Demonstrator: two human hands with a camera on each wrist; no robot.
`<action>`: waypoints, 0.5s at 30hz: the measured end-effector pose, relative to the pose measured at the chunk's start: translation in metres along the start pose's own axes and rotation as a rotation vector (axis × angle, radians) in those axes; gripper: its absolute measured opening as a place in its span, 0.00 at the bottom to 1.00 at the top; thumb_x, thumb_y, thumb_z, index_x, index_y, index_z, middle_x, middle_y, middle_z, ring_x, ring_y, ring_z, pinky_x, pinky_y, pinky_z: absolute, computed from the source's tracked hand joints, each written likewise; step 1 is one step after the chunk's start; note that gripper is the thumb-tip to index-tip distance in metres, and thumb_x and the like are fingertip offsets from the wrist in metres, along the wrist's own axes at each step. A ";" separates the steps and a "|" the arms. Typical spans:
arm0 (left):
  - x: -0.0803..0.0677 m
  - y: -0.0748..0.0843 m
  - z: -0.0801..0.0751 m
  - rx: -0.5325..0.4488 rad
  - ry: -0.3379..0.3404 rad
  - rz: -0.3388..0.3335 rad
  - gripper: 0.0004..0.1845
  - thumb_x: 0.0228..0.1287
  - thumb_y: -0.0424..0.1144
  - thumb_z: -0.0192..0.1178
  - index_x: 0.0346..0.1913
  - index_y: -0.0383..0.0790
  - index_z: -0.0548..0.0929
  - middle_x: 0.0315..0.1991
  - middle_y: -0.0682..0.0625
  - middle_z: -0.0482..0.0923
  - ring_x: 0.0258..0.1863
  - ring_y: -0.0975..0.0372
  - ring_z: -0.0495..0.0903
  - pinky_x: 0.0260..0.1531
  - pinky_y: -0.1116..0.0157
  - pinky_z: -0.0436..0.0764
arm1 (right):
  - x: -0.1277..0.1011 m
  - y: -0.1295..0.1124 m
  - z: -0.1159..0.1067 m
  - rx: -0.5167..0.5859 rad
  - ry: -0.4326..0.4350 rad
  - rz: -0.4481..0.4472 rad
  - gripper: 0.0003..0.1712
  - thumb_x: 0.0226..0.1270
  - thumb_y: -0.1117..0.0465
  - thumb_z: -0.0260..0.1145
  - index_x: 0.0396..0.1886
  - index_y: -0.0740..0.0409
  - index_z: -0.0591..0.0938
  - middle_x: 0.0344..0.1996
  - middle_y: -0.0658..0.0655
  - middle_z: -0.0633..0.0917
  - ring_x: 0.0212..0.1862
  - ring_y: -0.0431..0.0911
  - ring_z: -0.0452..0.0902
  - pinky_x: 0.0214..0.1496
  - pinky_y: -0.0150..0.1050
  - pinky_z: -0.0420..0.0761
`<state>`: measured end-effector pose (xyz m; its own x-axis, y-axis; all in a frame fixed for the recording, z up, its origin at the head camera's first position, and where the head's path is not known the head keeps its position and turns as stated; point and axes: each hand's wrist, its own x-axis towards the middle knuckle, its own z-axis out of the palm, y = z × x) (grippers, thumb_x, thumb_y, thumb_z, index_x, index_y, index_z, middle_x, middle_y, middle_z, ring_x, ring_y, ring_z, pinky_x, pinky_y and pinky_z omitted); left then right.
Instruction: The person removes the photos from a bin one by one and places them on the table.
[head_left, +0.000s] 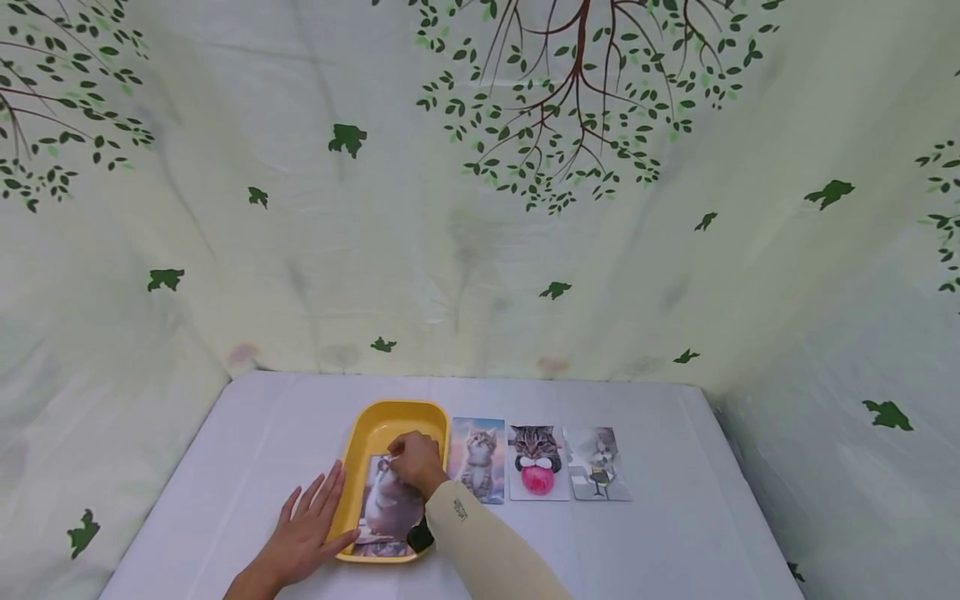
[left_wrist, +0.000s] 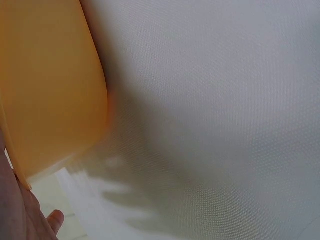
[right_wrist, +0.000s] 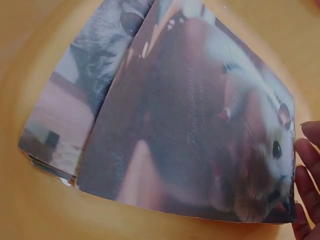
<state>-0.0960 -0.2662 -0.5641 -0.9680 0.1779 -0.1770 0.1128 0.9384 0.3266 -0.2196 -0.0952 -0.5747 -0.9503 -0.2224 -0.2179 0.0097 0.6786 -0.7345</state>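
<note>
Fingers [right_wrist: 306, 165] of the right hand [head_left: 415, 460] curl down onto the far edge of the top photo card [right_wrist: 200, 130], fingertips at its rim near the hamster's face; whether the thumb is beneath the edge cannot be told. This card lies lifted and skewed on a small stack of photo cards [right_wrist: 65, 125] inside the yellow tray [head_left: 375, 425]. Right wrist view: the card beneath shows grey fur and a pale floor, fanned out to one side.

Left hand [head_left: 307, 533] lies flat on the tabletop [head_left: 675, 533], fingers straight and spread, thumb side touching the tray's outer wall. Left wrist view shows only that yellow wall, a bit of palm and the white cloth.

Tray sits near the front centre of the tabletop, long side running away from the person. Just beside it, to the person's right, three cards lie face up in a row, edges nearly touching: a kitten against sky [head_left: 477, 460], a tabby cat with a pink ball [head_left: 537, 462], a pale grey cat picture [head_left: 597, 463].

White cloth covers the tabletop. Behind and to both sides hangs a pale green backdrop [head_left: 480, 250] printed with branches and leaves.
</note>
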 end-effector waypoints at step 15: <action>0.001 -0.002 0.002 0.026 0.022 0.014 0.51 0.63 0.65 0.53 0.75 0.31 0.48 0.76 0.40 0.43 0.72 0.41 0.47 0.65 0.37 0.42 | -0.001 -0.003 -0.001 -0.022 -0.057 0.046 0.04 0.54 0.59 0.74 0.31 0.50 0.89 0.24 0.43 0.80 0.39 0.45 0.67 0.48 0.41 0.72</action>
<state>-0.0966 -0.2677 -0.5672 -0.9711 0.1845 -0.1516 0.1317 0.9433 0.3046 -0.2186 -0.0964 -0.5714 -0.9296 -0.2296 -0.2881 0.0456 0.7044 -0.7083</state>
